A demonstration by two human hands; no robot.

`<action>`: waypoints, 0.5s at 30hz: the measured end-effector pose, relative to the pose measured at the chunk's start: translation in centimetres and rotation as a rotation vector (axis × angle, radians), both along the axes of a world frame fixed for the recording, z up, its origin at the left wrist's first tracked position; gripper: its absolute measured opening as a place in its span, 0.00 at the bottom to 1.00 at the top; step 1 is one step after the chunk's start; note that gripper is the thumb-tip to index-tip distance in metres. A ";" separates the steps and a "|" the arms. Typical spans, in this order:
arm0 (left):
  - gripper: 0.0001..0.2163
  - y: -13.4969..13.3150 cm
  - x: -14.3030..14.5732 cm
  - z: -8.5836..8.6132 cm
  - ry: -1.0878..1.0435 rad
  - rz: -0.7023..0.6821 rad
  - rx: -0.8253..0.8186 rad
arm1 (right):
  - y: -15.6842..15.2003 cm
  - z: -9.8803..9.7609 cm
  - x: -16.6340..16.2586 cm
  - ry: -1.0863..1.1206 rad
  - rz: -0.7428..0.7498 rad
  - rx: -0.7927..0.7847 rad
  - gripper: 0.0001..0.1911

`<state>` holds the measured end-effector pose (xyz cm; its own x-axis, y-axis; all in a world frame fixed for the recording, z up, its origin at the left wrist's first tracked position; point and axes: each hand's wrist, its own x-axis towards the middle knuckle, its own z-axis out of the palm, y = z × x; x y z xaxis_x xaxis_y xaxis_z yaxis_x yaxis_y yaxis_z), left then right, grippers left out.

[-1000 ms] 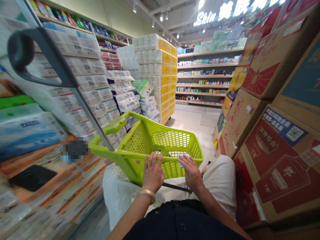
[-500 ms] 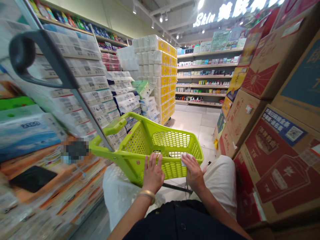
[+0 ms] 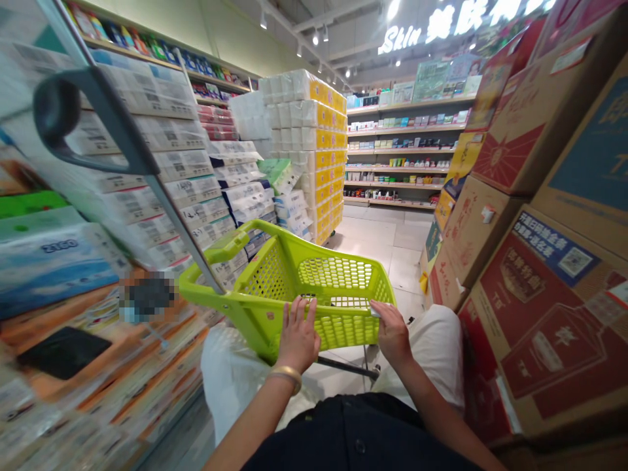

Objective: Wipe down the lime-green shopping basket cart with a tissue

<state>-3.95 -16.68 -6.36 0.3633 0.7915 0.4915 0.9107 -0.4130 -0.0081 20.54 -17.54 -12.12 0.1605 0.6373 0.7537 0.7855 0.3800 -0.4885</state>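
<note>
A lime-green plastic shopping basket (image 3: 338, 261) with perforated walls and a long handle stands between my knees. My left hand (image 3: 297, 337) lies against its near wall, fingers stretched out and tips reaching the rim; it touches the basket and is open. My right hand (image 3: 392, 330) is at the rim near the basket's right corner. Its fingers are closed on a small white cloth (image 3: 375, 311), pressed on the rim, mostly covered by the fingers; whether it is cloth or tissue is hard to tell. The grey handle grip (image 3: 88, 121) rises at upper left.
Stacked cartons (image 3: 544, 307) stand close on my right. Packs of tissue (image 3: 176, 157) are piled on the left, where a dark phone-like slab (image 3: 66, 351) lies on orange packs. A tall stack of yellow-and-white packs (image 3: 328, 150) and store shelves (image 3: 407, 149) stand beyond.
My right hand has slid right along the rim with the white cloth. My left hand stays at nearly the same spot. The basket's handle has shifted slightly right.
</note>
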 end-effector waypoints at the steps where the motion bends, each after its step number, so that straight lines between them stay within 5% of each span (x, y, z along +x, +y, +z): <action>1: 0.33 0.2 -0.1 0.0 0.000 0.000 -0.003 | 0.1 0.1 0.1 -0.003 0.002 -0.003 0.23; 15: 0.36 3.5 -1.3 -0.1 0.016 0.027 -0.012 | 0.6 0.1 -1.2 -0.010 0.034 -0.013 0.26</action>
